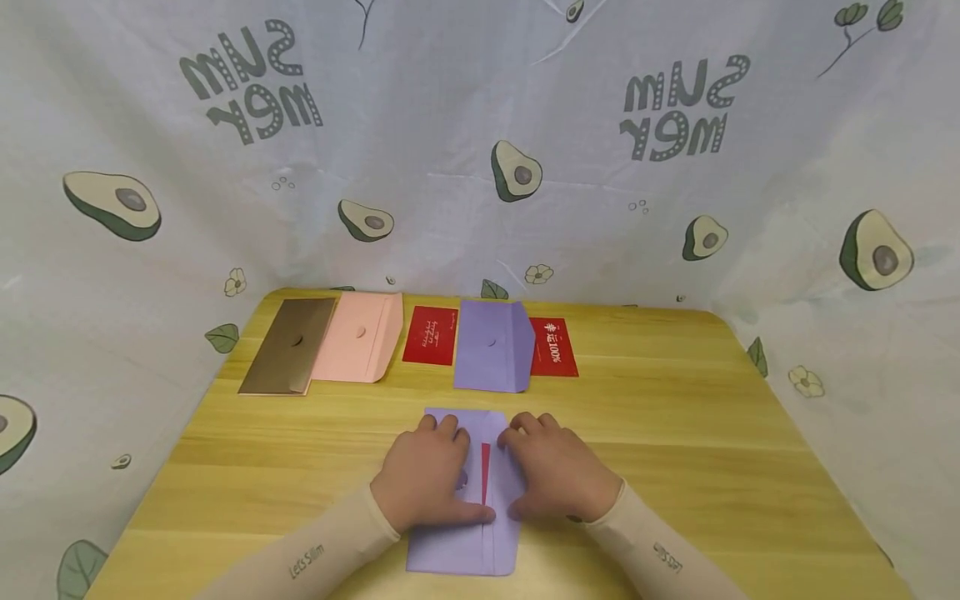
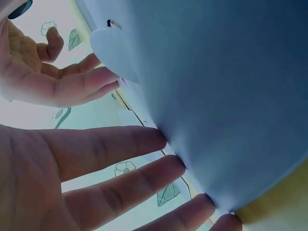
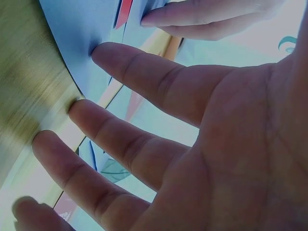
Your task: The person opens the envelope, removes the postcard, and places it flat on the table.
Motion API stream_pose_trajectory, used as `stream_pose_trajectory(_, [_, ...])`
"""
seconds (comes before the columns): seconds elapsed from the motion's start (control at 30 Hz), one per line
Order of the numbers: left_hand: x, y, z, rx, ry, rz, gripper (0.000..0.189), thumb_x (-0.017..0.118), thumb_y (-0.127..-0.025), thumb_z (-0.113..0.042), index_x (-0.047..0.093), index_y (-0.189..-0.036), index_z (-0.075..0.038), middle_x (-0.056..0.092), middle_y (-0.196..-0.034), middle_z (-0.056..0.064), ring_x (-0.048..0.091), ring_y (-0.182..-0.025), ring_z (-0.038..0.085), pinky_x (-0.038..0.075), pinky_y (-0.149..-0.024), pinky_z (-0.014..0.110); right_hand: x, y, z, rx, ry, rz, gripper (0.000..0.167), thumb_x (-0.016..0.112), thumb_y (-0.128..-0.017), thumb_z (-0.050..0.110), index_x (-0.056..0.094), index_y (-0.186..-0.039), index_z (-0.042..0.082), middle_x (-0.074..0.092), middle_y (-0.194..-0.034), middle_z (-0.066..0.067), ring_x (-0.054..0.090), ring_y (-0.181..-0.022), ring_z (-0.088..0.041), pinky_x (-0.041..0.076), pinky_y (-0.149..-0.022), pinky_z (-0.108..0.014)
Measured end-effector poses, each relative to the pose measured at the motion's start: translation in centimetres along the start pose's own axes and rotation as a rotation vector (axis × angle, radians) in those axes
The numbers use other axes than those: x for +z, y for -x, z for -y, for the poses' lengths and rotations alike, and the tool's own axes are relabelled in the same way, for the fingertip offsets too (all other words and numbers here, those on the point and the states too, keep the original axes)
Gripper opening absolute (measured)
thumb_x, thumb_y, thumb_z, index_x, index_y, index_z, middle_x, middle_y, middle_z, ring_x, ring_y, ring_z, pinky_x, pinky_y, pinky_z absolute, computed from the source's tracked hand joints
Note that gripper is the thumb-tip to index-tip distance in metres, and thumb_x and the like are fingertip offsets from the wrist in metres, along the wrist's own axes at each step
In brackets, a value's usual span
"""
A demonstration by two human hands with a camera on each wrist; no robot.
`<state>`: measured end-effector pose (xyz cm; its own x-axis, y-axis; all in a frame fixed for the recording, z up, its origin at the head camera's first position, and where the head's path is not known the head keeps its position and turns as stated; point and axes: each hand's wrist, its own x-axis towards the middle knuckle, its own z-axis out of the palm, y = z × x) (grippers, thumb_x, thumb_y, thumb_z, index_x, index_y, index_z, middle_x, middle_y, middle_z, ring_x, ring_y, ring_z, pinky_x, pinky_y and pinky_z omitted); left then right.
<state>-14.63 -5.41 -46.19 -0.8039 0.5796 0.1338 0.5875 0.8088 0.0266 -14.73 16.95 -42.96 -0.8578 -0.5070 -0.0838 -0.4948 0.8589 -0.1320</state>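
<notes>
A purple envelope lies flat near the front of the wooden table, its long side toward me. A narrow strip of a red card shows between the envelope's body and its flap. My left hand lies over the envelope's left part, fingertips pressing on the paper and the thumb reaching toward the flap. On the right, my right hand touches the flap side; in the right wrist view one finger presses the paper while two others rest on the wood beside it. The fingers of both hands are spread.
Along the table's back lie a brown envelope, a pink envelope, a red card, another purple envelope and a second red card partly under it. A patterned cloth hangs behind.
</notes>
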Motion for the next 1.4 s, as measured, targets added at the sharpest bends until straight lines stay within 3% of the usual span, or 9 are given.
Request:
stream_pose_trajectory(0.17, [-0.2, 0.0, -0.2, -0.014, -0.008, -0.003, 0.102, 0.061, -0.066, -0.098, 0.073, -0.114, -0.008, 0.059, -0.098, 0.005, 0.055, -0.082, 0.027, 0.050, -0.050, 0.035, 0.0, -0.1, 0.0, -0.004, 0.000, 0.001, 0.075, 0.097, -0.058, 0.044, 0.072, -0.122, 0.015, 0.062, -0.127, -0.005, 0.056, -0.103, -0.025, 0.055, -0.076, -0.045])
stream_pose_trajectory(0.4, [0.0, -0.1, -0.5, -0.002, 0.003, 0.015, 0.102, 0.060, -0.069, -0.097, 0.067, -0.135, -0.020, 0.059, -0.099, 0.004, 0.055, -0.082, 0.028, 0.047, -0.048, 0.033, 0.1, -0.1, -0.1, -0.025, 0.003, -0.021, 0.075, 0.097, -0.057, 0.042, 0.072, -0.121, 0.013, 0.062, -0.125, -0.006, 0.057, -0.101, -0.026, 0.055, -0.073, -0.044])
stream_pose_trajectory(0.7, [0.2, -0.2, -0.8, -0.004, 0.002, 0.033, 0.102, 0.063, -0.070, -0.093, 0.062, -0.146, -0.025, 0.059, -0.103, 0.007, 0.056, -0.084, 0.031, 0.049, -0.052, 0.033, 0.0, -0.1, -0.1, -0.025, 0.014, -0.009, 0.076, 0.098, -0.057, 0.044, 0.072, -0.122, 0.013, 0.062, -0.126, -0.007, 0.057, -0.102, -0.027, 0.056, -0.075, -0.045])
stream_pose_trajectory(1.27, [0.0, 0.3, -1.2, 0.015, 0.004, -0.044, 0.087, 0.070, -0.075, -0.072, 0.062, -0.147, -0.025, 0.060, -0.104, 0.013, 0.051, -0.075, 0.030, 0.040, -0.045, 0.031, -0.2, 0.0, 0.2, -0.035, 0.011, -0.011, 0.076, 0.097, -0.057, 0.043, 0.072, -0.122, 0.013, 0.063, -0.124, -0.008, 0.058, -0.100, -0.028, 0.056, -0.073, -0.046])
stream_pose_trajectory(1.4, [0.0, 0.3, -1.2, 0.016, 0.015, -0.037, 0.084, 0.069, -0.076, -0.069, 0.062, -0.148, -0.027, 0.059, -0.103, 0.013, 0.050, -0.075, 0.030, 0.039, -0.046, 0.031, -0.2, 0.0, 0.3, -0.033, 0.009, -0.012, 0.077, 0.097, -0.056, 0.044, 0.072, -0.122, 0.013, 0.063, -0.124, -0.008, 0.057, -0.100, -0.027, 0.055, -0.072, -0.045])
